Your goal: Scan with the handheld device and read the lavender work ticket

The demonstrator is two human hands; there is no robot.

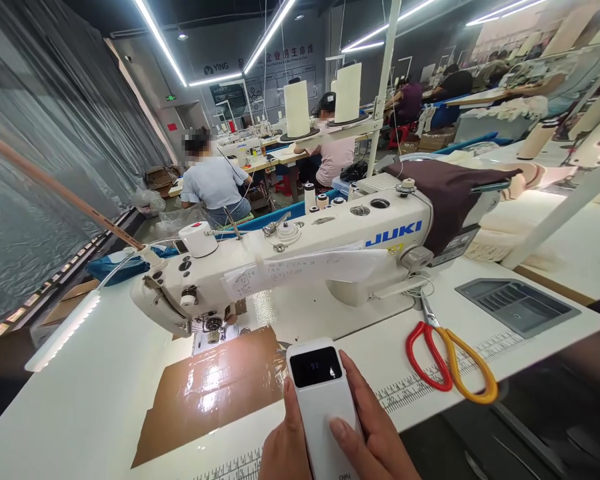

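Note:
A white handheld device (pixel 325 417) with a small black display reading 93 is held upright at the bottom centre. My left hand (pixel 286 437) is closed around its left side, thumb along the edge. On the right side my right hand (pixel 373 427) grips it too, its thumb lying on the white front. Behind the device stands a white JUKI sewing machine (pixel 310 233), with a handwritten paper (pixel 305 268) along its arm. A brown sheet (pixel 215 387) covers part of the table beside the needle area.
Scissors with red and yellow handles (pixel 450 357) lie on the table right of the hands. A grey tray (pixel 517 307) is set at the right. A lit lamp bar (pixel 65 330) is at the left. People sit at machines farther back.

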